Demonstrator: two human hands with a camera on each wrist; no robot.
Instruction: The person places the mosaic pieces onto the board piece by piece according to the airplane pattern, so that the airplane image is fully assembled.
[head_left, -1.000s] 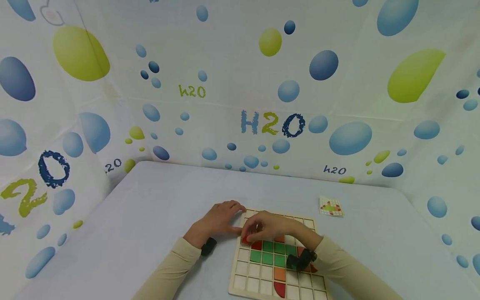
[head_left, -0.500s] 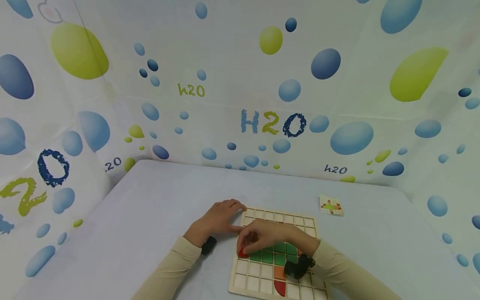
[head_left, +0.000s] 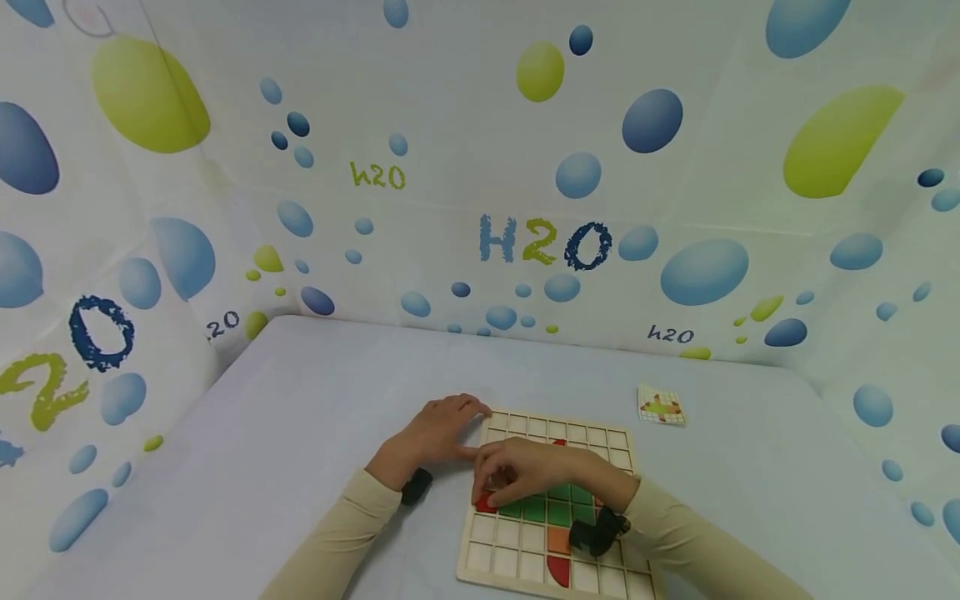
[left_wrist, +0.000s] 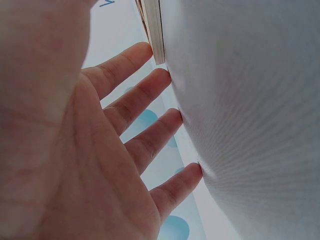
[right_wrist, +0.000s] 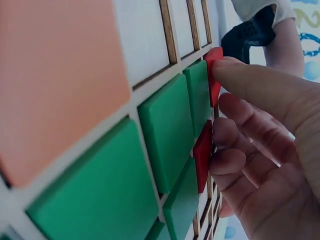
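Observation:
A wooden grid board lies on the table, with green square tiles set in its middle cells. My right hand reaches across the board and pinches a red tile at the left end of the green row. In the right wrist view the thumb presses on that red tile, and a second red tile sits close to the curled fingers. Beside the board's far left corner, my left hand has its fingers spread. Its fingertips rest on the table and its index fingertip touches the board's edge.
An orange tile and a red rounded tile sit in the near cells. To the right, behind the board, lies a small pattern card. A printed curtain surrounds the white table.
My right hand has moved slightly left and toward me, bringing the red tile to the left end of the green row. My left hand keeps its place at the board.

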